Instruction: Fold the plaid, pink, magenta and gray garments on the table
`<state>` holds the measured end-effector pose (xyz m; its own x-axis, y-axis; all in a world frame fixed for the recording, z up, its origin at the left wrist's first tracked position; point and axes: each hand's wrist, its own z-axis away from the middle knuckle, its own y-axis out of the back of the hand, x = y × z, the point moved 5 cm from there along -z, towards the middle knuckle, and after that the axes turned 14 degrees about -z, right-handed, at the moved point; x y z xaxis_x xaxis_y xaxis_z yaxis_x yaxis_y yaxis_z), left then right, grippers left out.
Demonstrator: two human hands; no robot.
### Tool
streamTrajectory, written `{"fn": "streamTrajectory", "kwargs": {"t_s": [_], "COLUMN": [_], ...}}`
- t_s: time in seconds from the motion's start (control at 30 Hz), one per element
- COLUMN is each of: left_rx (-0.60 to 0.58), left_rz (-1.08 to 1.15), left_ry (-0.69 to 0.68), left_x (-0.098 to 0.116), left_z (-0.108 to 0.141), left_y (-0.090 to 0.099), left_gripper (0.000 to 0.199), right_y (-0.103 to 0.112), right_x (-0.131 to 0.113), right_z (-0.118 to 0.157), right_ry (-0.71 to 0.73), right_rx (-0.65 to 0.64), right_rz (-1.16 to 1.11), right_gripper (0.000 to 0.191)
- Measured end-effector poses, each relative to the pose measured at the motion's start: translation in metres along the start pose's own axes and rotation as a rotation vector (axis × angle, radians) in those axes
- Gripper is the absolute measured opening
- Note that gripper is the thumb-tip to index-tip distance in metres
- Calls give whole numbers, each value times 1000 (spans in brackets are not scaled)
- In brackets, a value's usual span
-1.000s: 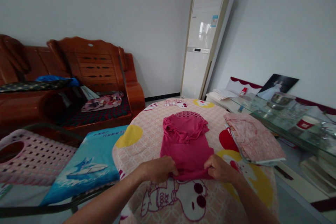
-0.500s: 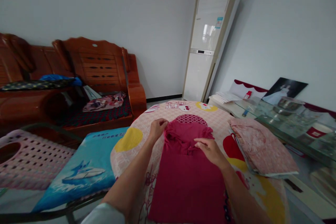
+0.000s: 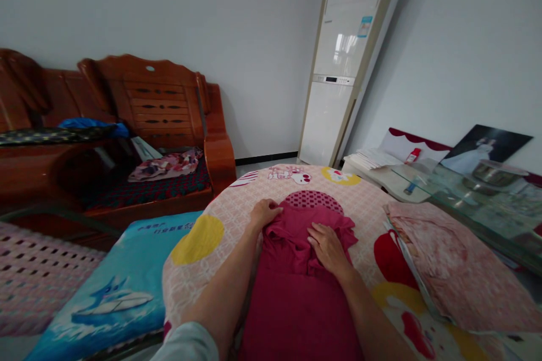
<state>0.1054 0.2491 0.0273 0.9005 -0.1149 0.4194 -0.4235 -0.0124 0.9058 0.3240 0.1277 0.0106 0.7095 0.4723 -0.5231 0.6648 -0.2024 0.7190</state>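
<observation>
A dark pink shirt (image 3: 296,310) lies lengthwise in front of me, its body smooth and its far end bunched into wrinkled folds. At the far left corner of those folds, my left hand (image 3: 265,214) pinches the fabric between thumb and fingers. My right hand (image 3: 327,245) rests on the wrinkled part, fingers stretched out and lying on the cloth. Beneath the shirt is a round table with a pale pink patterned tablecloth (image 3: 237,225). The shirt's near end runs out of view at the bottom.
A folded light pink cloth (image 3: 461,265) lies on the table's right side. Beyond it stands a glass-topped cabinet (image 3: 449,194) with dishes. To the left are a blue cushion (image 3: 122,271), a pink woven chair (image 3: 38,276) and a wooden sofa (image 3: 156,96). An air conditioner (image 3: 330,90) stands behind.
My right hand has come down flatter onto the shirt's wrinkled folds. My left hand stays at the far left corner. The view has shifted slightly.
</observation>
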Motion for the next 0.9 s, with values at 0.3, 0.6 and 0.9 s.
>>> {"fn": "streamTrajectory", "kwargs": {"t_s": [0.3,0.6,0.9], "left_rx": [194,-502,-562], "left_rz": [234,645,320], "left_ry": [-1,-254,-467], "left_x": [-13,-20,8], "left_z": [-7,21,25], "left_y": [8,27,18], "left_gripper": [23,27,24], "right_y": [6,3,-3], "right_x": [0,-34,-28], "right_z": [6,7,10], "right_ry": [16,36,-59], "right_rx": [28,-115,-185], "right_rz": [-172,-482,-463], "right_gripper": [33,21,15]}}
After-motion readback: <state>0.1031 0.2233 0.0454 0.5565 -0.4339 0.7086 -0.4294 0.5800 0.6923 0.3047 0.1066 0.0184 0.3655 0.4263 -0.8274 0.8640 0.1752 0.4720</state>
